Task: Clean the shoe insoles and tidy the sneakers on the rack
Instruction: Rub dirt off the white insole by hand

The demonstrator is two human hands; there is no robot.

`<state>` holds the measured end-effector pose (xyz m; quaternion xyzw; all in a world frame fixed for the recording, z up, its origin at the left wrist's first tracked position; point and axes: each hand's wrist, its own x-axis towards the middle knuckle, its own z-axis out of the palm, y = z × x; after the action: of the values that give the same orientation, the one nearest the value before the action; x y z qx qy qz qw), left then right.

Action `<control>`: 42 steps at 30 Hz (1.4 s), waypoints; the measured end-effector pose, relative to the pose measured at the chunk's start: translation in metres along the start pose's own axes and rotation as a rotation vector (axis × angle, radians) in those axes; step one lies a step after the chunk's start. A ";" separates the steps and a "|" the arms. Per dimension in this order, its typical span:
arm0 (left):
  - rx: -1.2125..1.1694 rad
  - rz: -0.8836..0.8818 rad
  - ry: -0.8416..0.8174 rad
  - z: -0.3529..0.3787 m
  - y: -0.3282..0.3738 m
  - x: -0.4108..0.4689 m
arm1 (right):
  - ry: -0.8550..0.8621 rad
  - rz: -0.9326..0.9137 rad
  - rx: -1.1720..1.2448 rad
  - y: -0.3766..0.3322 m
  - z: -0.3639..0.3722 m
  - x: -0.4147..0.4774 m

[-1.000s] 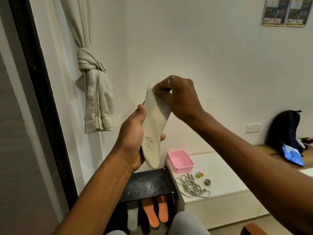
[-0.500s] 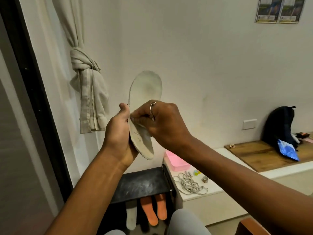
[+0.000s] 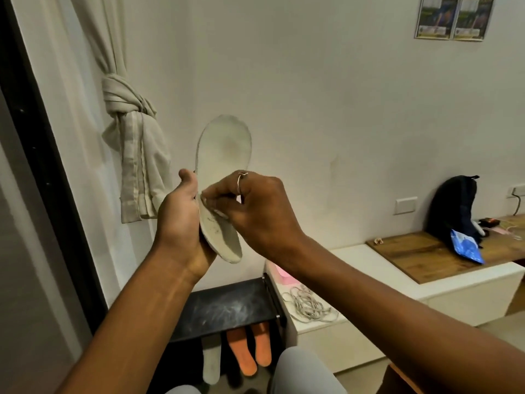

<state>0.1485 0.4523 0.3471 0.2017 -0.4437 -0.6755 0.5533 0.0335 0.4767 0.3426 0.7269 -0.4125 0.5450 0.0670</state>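
Observation:
My left hand (image 3: 179,220) grips a worn white insole (image 3: 224,149) by its heel half and holds it upright in front of the wall, toe end up. My right hand (image 3: 255,206), a ring on one finger, pinches what looks like a small white wipe (image 3: 206,198) against the middle of the insole. Below stands the black shoe rack (image 3: 224,308). Under its top shelf lie two orange insoles (image 3: 244,354) and one white insole (image 3: 211,365). No sneakers are in view.
A white bench (image 3: 369,263) right of the rack carries a heap of grey laces (image 3: 306,305) and a pink tray (image 3: 281,273), mostly hidden by my right arm. Farther right are a wooden board (image 3: 426,251) and a dark backpack (image 3: 454,206). A knotted curtain (image 3: 136,172) hangs at left.
My right hand has slid from the toe end down to the middle of the insole. The left hand has turned the insole so its toe now faces me more.

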 end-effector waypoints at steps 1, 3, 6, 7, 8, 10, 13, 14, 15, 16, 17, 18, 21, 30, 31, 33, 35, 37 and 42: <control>0.001 0.005 0.011 -0.001 0.001 0.001 | 0.005 0.018 0.019 -0.002 0.002 -0.002; -0.014 0.024 0.058 -0.006 0.010 0.006 | -0.036 0.038 0.123 -0.011 0.005 -0.015; 0.018 0.055 0.072 -0.016 0.017 0.013 | -0.102 0.011 0.226 -0.021 0.009 -0.039; 0.018 0.054 0.068 -0.017 0.018 0.013 | -0.108 0.014 0.234 -0.021 0.009 -0.040; 0.010 0.050 0.062 -0.016 0.017 0.013 | -0.107 0.024 0.230 -0.020 0.008 -0.036; -0.024 0.029 0.047 -0.013 0.010 0.011 | -0.073 0.034 0.167 -0.015 0.007 -0.022; -0.041 -0.015 0.066 -0.008 0.005 0.006 | -0.002 0.055 0.090 -0.010 0.011 -0.006; -0.038 -0.020 0.071 -0.010 0.006 0.006 | 0.002 0.059 0.098 -0.011 0.012 -0.006; -0.028 -0.017 0.084 -0.012 0.008 0.007 | -0.005 0.055 0.118 -0.013 0.014 -0.009; -0.019 -0.009 0.089 -0.013 0.011 0.008 | -0.020 0.047 0.140 -0.016 0.014 -0.014; -0.004 0.006 0.096 -0.017 0.013 0.011 | -0.038 0.034 0.156 -0.018 0.014 -0.020; 0.010 0.017 0.099 -0.018 0.015 0.014 | -0.054 0.022 0.165 -0.021 0.014 -0.025; -0.001 0.022 0.091 -0.016 0.016 0.013 | -0.070 0.037 0.171 -0.022 0.010 -0.024; 0.000 0.034 0.007 -0.009 0.015 0.004 | -0.027 0.032 0.064 -0.013 0.009 -0.010; 0.011 0.036 0.013 -0.014 0.017 0.008 | -0.051 0.017 0.086 -0.017 0.009 -0.018; 0.025 0.049 0.037 -0.017 0.018 0.011 | -0.073 -0.019 0.097 -0.020 0.009 -0.027; 0.005 0.038 0.017 -0.015 0.016 0.009 | -0.068 -0.051 0.039 -0.014 0.006 -0.019; -0.027 0.035 -0.022 -0.010 0.013 0.005 | -0.040 -0.079 -0.076 -0.004 0.003 -0.003; -0.027 0.041 -0.037 -0.006 0.013 0.002 | -0.008 -0.013 -0.157 -0.004 0.008 0.000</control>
<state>0.1596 0.4487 0.3549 0.1724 -0.4487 -0.6735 0.5616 0.0422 0.4749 0.3407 0.7244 -0.4493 0.5075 0.1257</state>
